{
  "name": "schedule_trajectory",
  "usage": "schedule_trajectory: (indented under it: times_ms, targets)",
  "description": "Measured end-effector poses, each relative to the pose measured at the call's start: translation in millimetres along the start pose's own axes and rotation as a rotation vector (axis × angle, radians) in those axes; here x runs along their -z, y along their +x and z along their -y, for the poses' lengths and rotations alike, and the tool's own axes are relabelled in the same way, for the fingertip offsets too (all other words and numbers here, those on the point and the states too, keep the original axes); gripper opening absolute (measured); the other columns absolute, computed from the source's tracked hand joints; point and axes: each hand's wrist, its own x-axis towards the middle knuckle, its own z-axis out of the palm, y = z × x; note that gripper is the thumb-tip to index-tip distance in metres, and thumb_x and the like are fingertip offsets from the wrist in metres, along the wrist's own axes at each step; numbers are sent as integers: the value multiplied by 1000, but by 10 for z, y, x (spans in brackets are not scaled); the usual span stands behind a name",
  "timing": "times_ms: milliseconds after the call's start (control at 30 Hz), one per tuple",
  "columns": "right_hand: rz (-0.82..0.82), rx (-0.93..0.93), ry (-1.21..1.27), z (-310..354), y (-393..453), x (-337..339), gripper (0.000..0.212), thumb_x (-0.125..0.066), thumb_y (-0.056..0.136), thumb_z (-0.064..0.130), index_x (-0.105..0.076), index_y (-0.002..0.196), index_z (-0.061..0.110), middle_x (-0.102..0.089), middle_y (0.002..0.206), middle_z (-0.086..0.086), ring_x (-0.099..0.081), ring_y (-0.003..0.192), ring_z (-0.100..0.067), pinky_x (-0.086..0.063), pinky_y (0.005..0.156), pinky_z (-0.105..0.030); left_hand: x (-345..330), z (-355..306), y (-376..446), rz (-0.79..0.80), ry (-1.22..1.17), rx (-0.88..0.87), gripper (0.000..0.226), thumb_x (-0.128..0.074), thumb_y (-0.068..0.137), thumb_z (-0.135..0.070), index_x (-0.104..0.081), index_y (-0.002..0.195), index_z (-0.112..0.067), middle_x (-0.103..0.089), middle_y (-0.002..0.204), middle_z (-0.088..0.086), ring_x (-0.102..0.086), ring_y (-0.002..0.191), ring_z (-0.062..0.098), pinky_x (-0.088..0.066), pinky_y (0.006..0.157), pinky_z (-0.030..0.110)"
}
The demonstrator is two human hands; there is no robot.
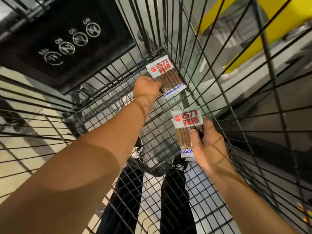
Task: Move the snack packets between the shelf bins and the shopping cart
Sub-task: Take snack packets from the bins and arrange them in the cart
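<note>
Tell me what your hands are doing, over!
Left hand grips far snack packet. Right hand grips near snack packet. Both inside shopping cart. Nothing blocking.

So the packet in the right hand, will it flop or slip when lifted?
The packet probably stays fairly stiff: straight sticks show through its window. Its glossy film looks slippery, so the right hand likely needs a firm grip. It seems light, held by one edge.
</note>
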Motion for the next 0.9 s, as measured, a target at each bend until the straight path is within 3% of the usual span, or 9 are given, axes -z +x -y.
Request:
schedule_trajectory:
  times_ms: [100, 167, 300, 433, 567, 633, 700, 800, 900]
  targets:
    - [17, -27, 51, -12, -7, 10, 16, -52, 101, 19, -50, 115, 26, -67, 95, 9, -68, 84, -6, -57, 63, -21, 132, -51, -337, 24, -52, -26, 13, -69, 89, -11, -58, 94, -16, -68, 98, 6, -68, 88, 25, -59, 86, 41]
    - [25, -62, 135, -12, 9, 20, 19, -53, 101, 18, -53, 117, 27, -70, 98, 11, -69, 89, -6, -58, 73, -27, 226, 9, -542, 60, -137, 2, 13, -66, 92, -6, -61, 88, -17, -68, 114, 10, -66, 89, 25, -59, 89, 42]
    - [33, -125, 364, 87, 105, 23, 18, -54, 101, 13, -58, 111, 27, -70, 90, 16, -63, 80, 15, -51, 69, -8, 440, 145, -1073, 303, -92, 117, 13, -65, 95, -17, -65, 106, -12, -72, 108, 12, -72, 89, 30, -60, 86, 46]
    - [84, -129, 341, 209, 293, -38, 15, -53, 102, 23, -57, 111, 34, -71, 101, 8, -67, 100, -13, -56, 89, -39, 481, 310, -1393, 514, -90, 114, 22, -63, 94, -9, -61, 116, -12, -71, 107, 12, -73, 97, 28, -61, 83, 41]
    - [177, -43, 274, 316, 390, -109, 33, -47, 103, 8, -47, 133, 21, -63, 106, 10, -60, 98, -5, -47, 73, -8, 465, 347, -1434, 453, -61, 6, 27, -56, 94, 7, -57, 116, -10, -70, 88, 5, -71, 72, 5, -56, 58, 20]
    - [222, -23, 264, 360, 420, -140, 33, -46, 101, -2, -46, 129, 15, -61, 106, 9, -57, 93, 2, -45, 70, -2, 497, 335, -1393, 430, -74, 4, 28, -56, 93, 10, -57, 111, -12, -67, 86, 4, -69, 70, 6, -58, 58, 23]
    - [262, -2, 273, 360, 472, -172, 34, -49, 100, -3, -48, 131, 11, -63, 115, -1, -61, 97, -4, -48, 79, -5, 521, 339, -1330, 413, -80, -3, 31, -57, 91, 12, -58, 106, -16, -63, 87, 9, -68, 75, 12, -61, 65, 30]
    - [303, 33, 217, 416, 543, -179, 35, -56, 99, 4, -49, 131, 17, -64, 120, -2, -61, 109, -11, -52, 96, -25, 526, 343, -1262, 407, -99, -6, 37, -56, 88, 17, -57, 102, -18, -62, 78, 3, -67, 66, 8, -57, 56, 26]
    - [277, 24, 137, 422, 616, -177, 36, -57, 98, 7, -49, 131, 20, -65, 114, 3, -63, 107, -12, -54, 95, -34, 513, 350, -1205, 407, -127, -2, 38, -57, 87, 19, -55, 111, -11, -68, 80, 1, -69, 69, 12, -58, 57, 28]
